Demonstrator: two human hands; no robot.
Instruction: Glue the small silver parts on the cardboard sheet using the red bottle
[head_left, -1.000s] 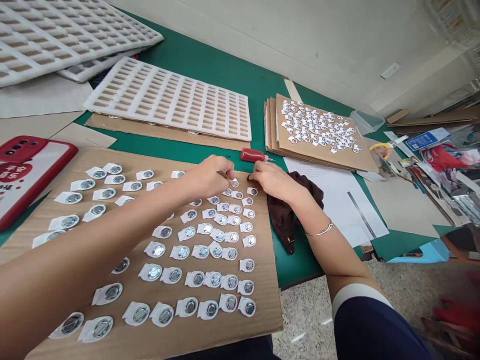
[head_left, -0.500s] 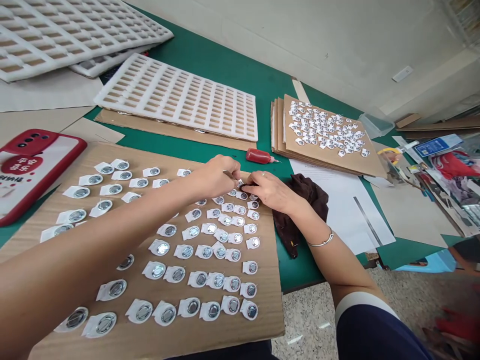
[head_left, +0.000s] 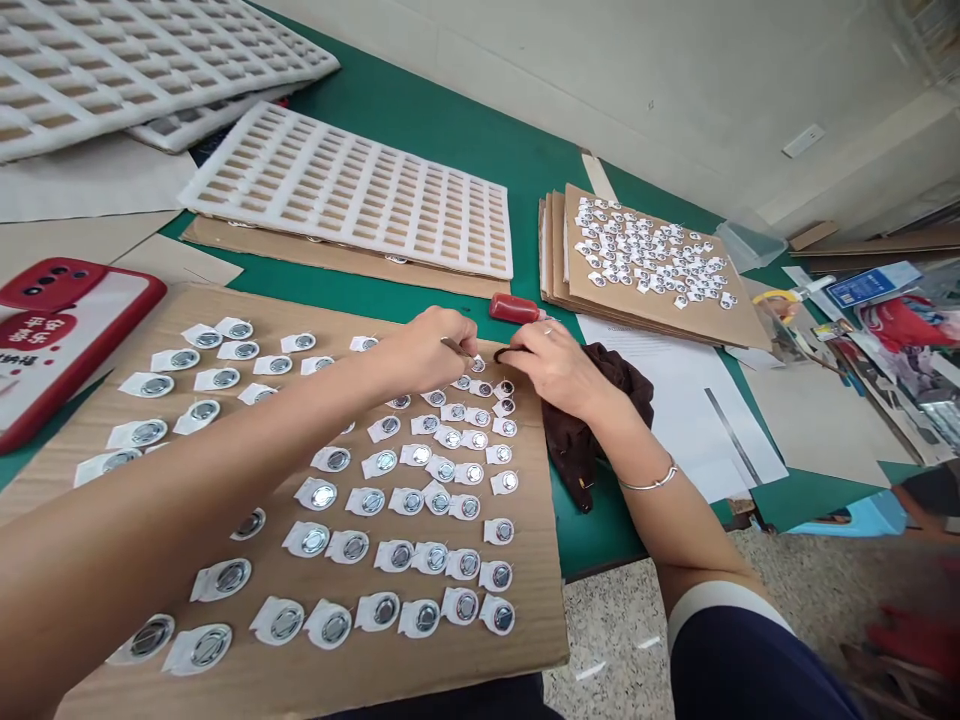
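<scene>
Several small round metal pieces on white tabs (head_left: 330,625) lie in rows on a brown cardboard sheet (head_left: 420,665). My left hand (head_left: 439,345) is over the sheet's far right part, its fingers closed round a thin metal tool (head_left: 454,346) beside one of the pieces (head_left: 478,364). Just to the right, my right hand (head_left: 551,365) is bent at the sheet's far right corner, fingertips pinching something dark and small. A dark brown cloth (head_left: 577,450) lies beside the sheet, under the right wrist. Beyond the hands is a red bottle (head_left: 514,308).
A white grid tray (head_left: 352,190) lies on cardboard at the back, with more grids (head_left: 150,60) at the far left. A red-cased phone (head_left: 75,340) is at left. Stacked cardboard (head_left: 652,310) bearing more pieces and a printed paper (head_left: 675,400) are on the right.
My right hand has moved slightly right and up, away from my left hand, uncovering pieces near the corner. My left hand has barely moved and still holds the tool.
</scene>
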